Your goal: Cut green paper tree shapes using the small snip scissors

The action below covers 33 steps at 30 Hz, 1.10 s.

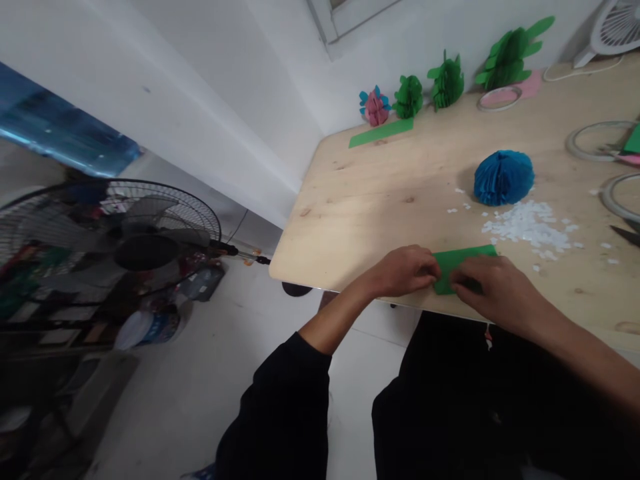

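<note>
A piece of green paper [467,255] lies near the front edge of the wooden table, between my two hands. My left hand [411,270] is closed at the paper's left end, its fingertips pinching that edge. Over the right part of the paper, my right hand [493,287] has its fingers curled and pressed together on it, hiding part of the sheet. Just beyond is a heap of small white scraps [530,227]. Behind the scraps sits a round, pleated blue paper ball [504,178].
Pink and green folded paper figures [447,83] stand along the wall, with a green strip [381,133] before them. White rings [500,99] and dark blades [625,235] lie to the right. A small white fan [617,30] stands at back; a large black fan [145,253] is left.
</note>
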Motion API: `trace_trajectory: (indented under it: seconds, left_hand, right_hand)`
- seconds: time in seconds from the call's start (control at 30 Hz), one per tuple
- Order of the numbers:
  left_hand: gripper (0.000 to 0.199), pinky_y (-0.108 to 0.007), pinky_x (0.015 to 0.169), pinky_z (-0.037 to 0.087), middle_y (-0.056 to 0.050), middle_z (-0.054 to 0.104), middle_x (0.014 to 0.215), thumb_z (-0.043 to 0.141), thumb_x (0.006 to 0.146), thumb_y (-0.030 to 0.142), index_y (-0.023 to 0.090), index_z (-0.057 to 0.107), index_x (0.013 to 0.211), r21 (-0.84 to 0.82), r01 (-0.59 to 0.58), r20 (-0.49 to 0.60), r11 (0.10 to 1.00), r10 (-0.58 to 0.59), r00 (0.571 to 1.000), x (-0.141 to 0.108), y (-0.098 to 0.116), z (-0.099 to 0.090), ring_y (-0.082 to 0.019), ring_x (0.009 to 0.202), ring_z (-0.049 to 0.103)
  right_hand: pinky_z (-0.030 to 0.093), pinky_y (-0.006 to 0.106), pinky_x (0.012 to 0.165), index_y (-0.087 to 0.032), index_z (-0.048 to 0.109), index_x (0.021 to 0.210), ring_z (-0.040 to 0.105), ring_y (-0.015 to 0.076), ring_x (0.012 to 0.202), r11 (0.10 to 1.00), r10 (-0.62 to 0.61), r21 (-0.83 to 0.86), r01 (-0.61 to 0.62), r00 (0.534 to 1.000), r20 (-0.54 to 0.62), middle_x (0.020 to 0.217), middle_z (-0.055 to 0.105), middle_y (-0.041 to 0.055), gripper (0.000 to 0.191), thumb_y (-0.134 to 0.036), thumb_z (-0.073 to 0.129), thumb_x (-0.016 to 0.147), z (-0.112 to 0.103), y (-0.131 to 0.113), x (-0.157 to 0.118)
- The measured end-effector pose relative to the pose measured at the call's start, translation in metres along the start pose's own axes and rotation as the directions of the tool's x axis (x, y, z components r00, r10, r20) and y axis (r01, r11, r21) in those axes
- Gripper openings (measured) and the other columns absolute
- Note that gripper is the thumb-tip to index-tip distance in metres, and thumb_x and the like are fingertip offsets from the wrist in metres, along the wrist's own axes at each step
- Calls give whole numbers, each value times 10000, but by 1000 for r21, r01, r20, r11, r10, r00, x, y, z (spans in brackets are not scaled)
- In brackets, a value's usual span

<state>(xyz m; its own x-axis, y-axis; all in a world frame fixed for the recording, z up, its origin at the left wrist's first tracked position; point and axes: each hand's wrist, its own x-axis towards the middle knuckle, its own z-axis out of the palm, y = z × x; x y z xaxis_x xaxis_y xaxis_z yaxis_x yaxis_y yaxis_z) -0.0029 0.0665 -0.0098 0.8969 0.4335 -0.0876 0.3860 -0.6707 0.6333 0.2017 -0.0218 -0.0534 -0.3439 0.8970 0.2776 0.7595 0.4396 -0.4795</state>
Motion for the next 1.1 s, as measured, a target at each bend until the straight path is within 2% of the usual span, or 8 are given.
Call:
trace_trajectory:
  seconds: [0.1, 0.23, 0.33, 0.43, 0.7, 0.87, 1.0, 1.1]
  left_hand:
    - [57, -316, 896, 477, -56, 679, 993, 649, 861, 165, 181, 668, 912, 72, -44, -15, 996, 45, 999, -7, 2, 2, -195, 982, 614]
    - [206, -353, 940, 463, -103, 644, 1116, 704, 867, 310, 159, 648, 994, 238, -98, -1, 966, 101, 995, -10, 4, 6, -232, 1047, 576]
    - [247, -351, 914, 462, -115, 632, 1123, 703, 867, 320, 139, 636, 1021, 332, -97, 15, 938, 97, 995, -7, 5, 8, -238, 1031, 566]
    - [207, -348, 889, 463, -109, 632, 1091, 671, 886, 309, 142, 632, 1003, 366, -85, 22, 927, 83, 996, -4, 6, 9, -233, 1003, 564]
    - [49, -356, 901, 477, -84, 663, 1026, 633, 890, 232, 192, 654, 871, 138, -110, -57, 984, 118, 991, -9, 2, 9, -219, 985, 594]
    - [116, -355, 911, 483, -76, 681, 975, 586, 882, 171, 208, 657, 798, 50, -82, -87, 995, 86, 993, -9, 5, 13, -220, 972, 615]
    - [93, -368, 918, 499, -80, 693, 970, 571, 860, 175, 208, 630, 796, -73, -17, -230, 997, 0, 973, -12, 12, 15, -222, 996, 624]
    - [52, -371, 897, 512, -81, 708, 996, 572, 857, 211, 206, 610, 822, -270, 28, -389, 962, -136, 911, -17, 16, 16, -208, 963, 649]
  right_hand:
    - [432, 388, 698, -234, 679, 828, 648, 268, 754, 999, -38, 3, 38, 999, 4, 765, 706, 44, 73, -244, 618, 866, 1, 1, -5]
    - [430, 400, 710, -228, 663, 832, 633, 278, 774, 998, -65, -7, 65, 998, -2, 766, 694, 53, 80, -289, 644, 880, 4, 3, -8]
    - [435, 402, 712, -226, 657, 843, 629, 279, 781, 998, -69, -12, 69, 998, -8, 780, 693, 56, 82, -292, 639, 889, 4, 4, -9]
    - [442, 406, 702, -225, 662, 855, 629, 283, 779, 998, -62, -13, 62, 998, -20, 790, 692, 61, 73, -266, 615, 894, 4, 4, -10]
    - [483, 393, 685, -230, 670, 845, 640, 251, 733, 999, -15, 30, 17, 998, -53, 759, 683, 49, 145, -298, 569, 924, -5, 2, -19]
    - [504, 415, 688, -251, 675, 832, 657, 264, 741, 982, 144, 138, -127, 982, -121, 772, 701, 62, 186, -361, 550, 917, -16, -5, -24]
    - [515, 425, 705, -283, 672, 875, 691, 282, 784, 927, 327, 263, -266, 919, -221, 841, 733, 55, 153, -393, 568, 896, -27, -17, -32]
    - [519, 404, 678, -301, 670, 900, 695, 281, 769, 858, 474, 352, -373, 839, -268, 837, 738, 45, 157, -429, 580, 891, -36, -28, -37]
